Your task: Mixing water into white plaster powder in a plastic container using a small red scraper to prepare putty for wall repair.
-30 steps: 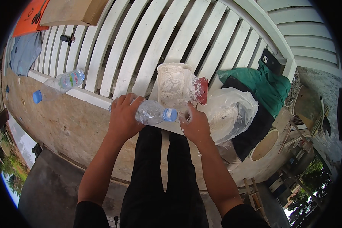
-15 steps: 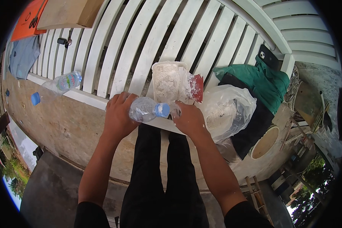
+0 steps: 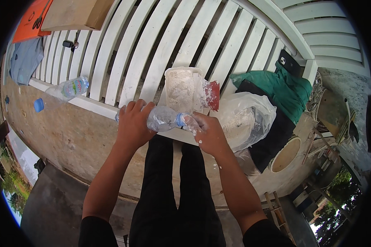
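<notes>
My left hand [image 3: 134, 123] is wrapped round a clear plastic bottle [image 3: 163, 118] lying level above the bench's front edge. The bottle's blue cap end points right, to my right hand [image 3: 210, 129]. White-smeared fingers of that hand close at the cap and partly hide it. Small white crumbs show below the hand. Just beyond the bottle stands a tub [image 3: 181, 86] caked with white powder or paste. A red scraper [image 3: 213, 95], coated white on one side, rests at the tub's right side. Right of my right hand sits a clear plastic bag [image 3: 243, 119] with white powder inside.
On the slatted white bench [image 3: 148, 53] lie another capped bottle [image 3: 70, 89], keys [image 3: 72, 44], a cardboard box [image 3: 72, 14], an orange item [image 3: 31, 22] with scissors and a grey cloth [image 3: 27, 61]. Green and black cloth [image 3: 276, 88] and a phone [image 3: 288, 61] are at the right.
The bottle has tilted more level, its cap end now turned right into my right hand's fingers, which have closed at the cap. White crumbs have appeared below that hand.
</notes>
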Motion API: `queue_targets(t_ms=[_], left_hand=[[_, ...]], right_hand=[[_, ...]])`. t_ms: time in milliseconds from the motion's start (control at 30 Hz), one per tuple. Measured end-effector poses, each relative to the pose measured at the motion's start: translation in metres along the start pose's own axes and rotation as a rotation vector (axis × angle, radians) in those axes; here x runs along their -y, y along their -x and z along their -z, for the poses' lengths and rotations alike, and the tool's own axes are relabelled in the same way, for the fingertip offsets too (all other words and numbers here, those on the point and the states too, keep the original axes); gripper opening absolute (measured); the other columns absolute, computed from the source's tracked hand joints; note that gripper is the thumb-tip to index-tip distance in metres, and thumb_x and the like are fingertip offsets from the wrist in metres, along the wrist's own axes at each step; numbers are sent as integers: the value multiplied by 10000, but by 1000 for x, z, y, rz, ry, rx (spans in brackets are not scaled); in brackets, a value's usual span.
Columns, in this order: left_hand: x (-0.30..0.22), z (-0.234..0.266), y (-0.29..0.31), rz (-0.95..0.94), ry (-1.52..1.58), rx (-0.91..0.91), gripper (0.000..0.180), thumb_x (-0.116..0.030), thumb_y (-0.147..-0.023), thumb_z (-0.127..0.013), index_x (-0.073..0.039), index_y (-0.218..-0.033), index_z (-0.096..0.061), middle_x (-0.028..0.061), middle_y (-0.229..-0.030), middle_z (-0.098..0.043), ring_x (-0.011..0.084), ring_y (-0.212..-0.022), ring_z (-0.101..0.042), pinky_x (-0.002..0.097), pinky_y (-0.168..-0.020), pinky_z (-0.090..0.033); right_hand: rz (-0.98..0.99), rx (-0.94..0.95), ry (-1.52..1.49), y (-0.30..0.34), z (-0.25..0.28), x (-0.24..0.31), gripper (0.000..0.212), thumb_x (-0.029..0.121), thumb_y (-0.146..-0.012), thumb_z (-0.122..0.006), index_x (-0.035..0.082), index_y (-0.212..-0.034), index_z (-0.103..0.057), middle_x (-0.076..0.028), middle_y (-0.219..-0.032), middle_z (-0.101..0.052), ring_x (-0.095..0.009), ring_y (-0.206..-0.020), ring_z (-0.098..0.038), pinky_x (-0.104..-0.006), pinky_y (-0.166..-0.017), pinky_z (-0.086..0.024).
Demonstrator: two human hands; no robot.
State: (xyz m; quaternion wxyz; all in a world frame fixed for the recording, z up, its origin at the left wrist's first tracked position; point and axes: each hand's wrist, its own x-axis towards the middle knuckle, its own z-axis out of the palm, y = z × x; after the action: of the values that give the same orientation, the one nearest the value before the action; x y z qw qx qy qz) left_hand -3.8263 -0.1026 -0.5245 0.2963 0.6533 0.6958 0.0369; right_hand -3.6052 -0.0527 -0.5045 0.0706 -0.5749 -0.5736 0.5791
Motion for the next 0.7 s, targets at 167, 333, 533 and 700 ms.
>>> queue_targets(t_ms=[167,333,533,700], left_hand=[[-1,-1,-1,9,-29,-23,543,-220,-589,-854,-106,-1074,-637,75,-1038,-598,301,-1036,-576,472,-874,-457],[0,7,-5,75,-18,140,605,-241,-623,-859,-146,-1169,-617,93,-1137,-585,302,-1124,-552,576,-938,-422],[5,9,-8,56,-92,71,550,-179,-596,-836,-118,-1100,-625,69,-1024,-595,302,-1011,-588,485,-840,-470],[4,16,-12,180,-178,187,624,-244,-644,-849,-145,-1205,-595,91,-1134,-596,296,-1123,-560,584,-903,-443]], right_hand=[[-87,42,107,-5,0,18,384,347,-924,-677,-13,-814,-600,-85,-595,-515,-156,-527,-438,-334,-531,-401],[18,52,120,-7,2,10,373,367,-859,-712,6,-893,-623,-143,-670,-568,-292,-575,-546,-383,-599,-467],[31,15,100,-4,22,6,356,241,-799,-770,13,-1035,-633,-85,-707,-606,-207,-577,-538,-339,-588,-466],[-13,-102,38,-3,33,-5,284,92,-791,-786,2,-986,-600,-20,-725,-592,-84,-613,-481,-255,-594,-442]])
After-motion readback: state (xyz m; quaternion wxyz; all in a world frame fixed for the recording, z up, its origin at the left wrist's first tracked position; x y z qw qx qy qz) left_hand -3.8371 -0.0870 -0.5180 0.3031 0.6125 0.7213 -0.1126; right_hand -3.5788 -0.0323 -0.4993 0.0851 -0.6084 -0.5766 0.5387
